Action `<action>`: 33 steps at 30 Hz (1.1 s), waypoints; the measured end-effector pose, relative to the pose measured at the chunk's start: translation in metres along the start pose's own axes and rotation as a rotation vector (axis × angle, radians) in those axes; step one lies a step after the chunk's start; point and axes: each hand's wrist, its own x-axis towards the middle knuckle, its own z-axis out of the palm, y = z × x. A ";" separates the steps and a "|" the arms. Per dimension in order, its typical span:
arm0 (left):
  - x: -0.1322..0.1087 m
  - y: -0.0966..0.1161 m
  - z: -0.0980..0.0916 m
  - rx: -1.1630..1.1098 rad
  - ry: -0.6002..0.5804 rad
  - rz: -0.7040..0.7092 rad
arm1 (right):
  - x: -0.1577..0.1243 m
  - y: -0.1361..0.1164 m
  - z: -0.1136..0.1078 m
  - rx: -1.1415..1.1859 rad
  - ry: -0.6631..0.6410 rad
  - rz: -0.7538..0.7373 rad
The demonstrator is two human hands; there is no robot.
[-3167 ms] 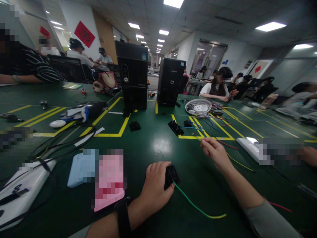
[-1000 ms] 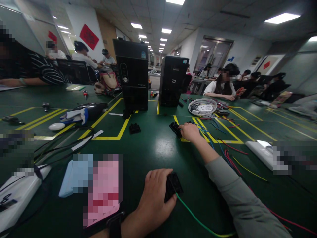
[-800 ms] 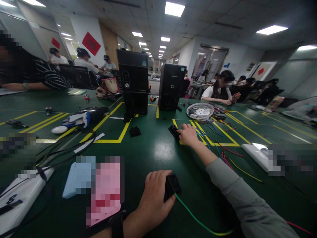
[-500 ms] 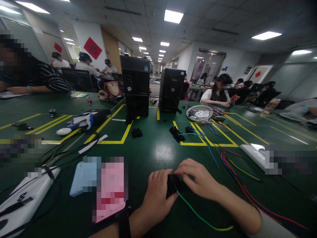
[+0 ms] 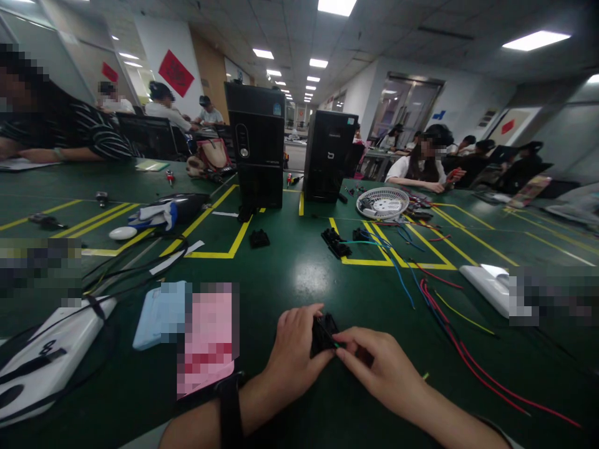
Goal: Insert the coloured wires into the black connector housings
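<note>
Left hand (image 5: 297, 343) curled with its back up, right hand (image 5: 386, 368) pinching at the fingertips (image 5: 341, 337), forearms (image 5: 201, 415) angled inward

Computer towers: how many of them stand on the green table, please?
2: the left black computer tower and the right black computer tower, upright, side by side, slightly apart near the picture's upper middle. Another could be hidden behind.

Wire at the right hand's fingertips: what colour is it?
The wire is green where it shows beside the right hand; best seen in the head view.
</note>
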 end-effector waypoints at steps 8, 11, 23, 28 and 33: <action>0.002 0.000 0.001 0.024 -0.009 0.008 | 0.000 -0.004 0.007 -0.008 0.120 -0.127; 0.002 0.000 0.001 0.021 -0.007 0.016 | -0.002 -0.004 0.010 -0.047 0.071 -0.217; 0.004 0.003 0.000 0.022 0.000 -0.002 | 0.000 0.001 -0.001 -0.153 0.147 -0.181; 0.004 0.002 0.000 -0.001 -0.016 -0.001 | -0.001 -0.002 0.005 -0.181 0.107 -0.315; 0.004 0.003 -0.001 0.017 -0.011 -0.021 | -0.001 0.006 -0.009 -0.323 -0.017 -0.306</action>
